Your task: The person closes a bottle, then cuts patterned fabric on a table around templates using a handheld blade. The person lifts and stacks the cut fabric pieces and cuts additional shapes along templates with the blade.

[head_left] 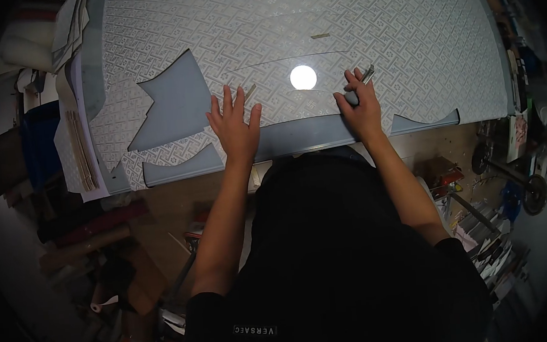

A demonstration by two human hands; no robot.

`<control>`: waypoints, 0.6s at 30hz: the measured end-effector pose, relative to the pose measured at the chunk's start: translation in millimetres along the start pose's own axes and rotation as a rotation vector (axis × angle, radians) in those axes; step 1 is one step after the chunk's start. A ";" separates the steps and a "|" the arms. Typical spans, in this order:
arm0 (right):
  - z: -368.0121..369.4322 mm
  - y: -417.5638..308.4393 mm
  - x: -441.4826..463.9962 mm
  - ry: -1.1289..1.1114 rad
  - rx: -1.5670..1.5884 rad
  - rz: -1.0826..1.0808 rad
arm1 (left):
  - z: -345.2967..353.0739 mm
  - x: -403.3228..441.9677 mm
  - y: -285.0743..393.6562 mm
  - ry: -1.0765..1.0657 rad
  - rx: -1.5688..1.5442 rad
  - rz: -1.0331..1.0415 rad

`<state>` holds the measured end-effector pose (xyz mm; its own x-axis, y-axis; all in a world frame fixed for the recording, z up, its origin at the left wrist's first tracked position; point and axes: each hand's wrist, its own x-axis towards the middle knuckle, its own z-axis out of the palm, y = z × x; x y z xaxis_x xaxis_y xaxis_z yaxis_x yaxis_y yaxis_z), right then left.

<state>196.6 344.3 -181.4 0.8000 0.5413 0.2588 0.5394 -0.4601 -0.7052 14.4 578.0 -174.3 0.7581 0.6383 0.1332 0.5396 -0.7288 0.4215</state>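
Observation:
A pale sheet of fabric (418, 50) with a woven lattice pattern covers most of the grey table. My left hand (237, 127) lies flat on it near the front edge, fingers spread. Beside its fingertips is a small tan strip (251, 93). My right hand (364, 112) rests on the sheet to the right, fingers curled round a slim silver-and-grey cutter (369, 73). The cutter's silver end sticks out past the fingers; its exact form is partly hidden. Between the hands, the sheet's near edge curves and bares the grey tabletop (296, 135).
Left of my left hand, a jagged gap in the fabric shows grey table (178, 101). A second tan strip (321, 36) lies farther back. Stacked card pieces (81, 151) stand at the left edge. Rolls (87, 247) lie on the floor at left; a wheeled metal bar (508, 172) is at right.

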 end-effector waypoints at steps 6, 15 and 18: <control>-1.8 -1.3 0.6 0.007 0.049 0.051 | -0.3 0.4 1.4 0.004 -0.006 0.005; -1.1 -1.3 0.0 0.015 0.057 0.042 | -0.4 0.0 0.2 0.008 0.002 0.012; -1.6 -0.7 -0.8 0.010 0.062 0.045 | 0.1 0.7 -0.2 0.007 0.008 0.009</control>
<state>196.1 343.0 -180.0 0.8260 0.5136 0.2322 0.4857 -0.4394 -0.7557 14.8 578.5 -174.3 0.7602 0.6336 0.1436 0.5358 -0.7365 0.4129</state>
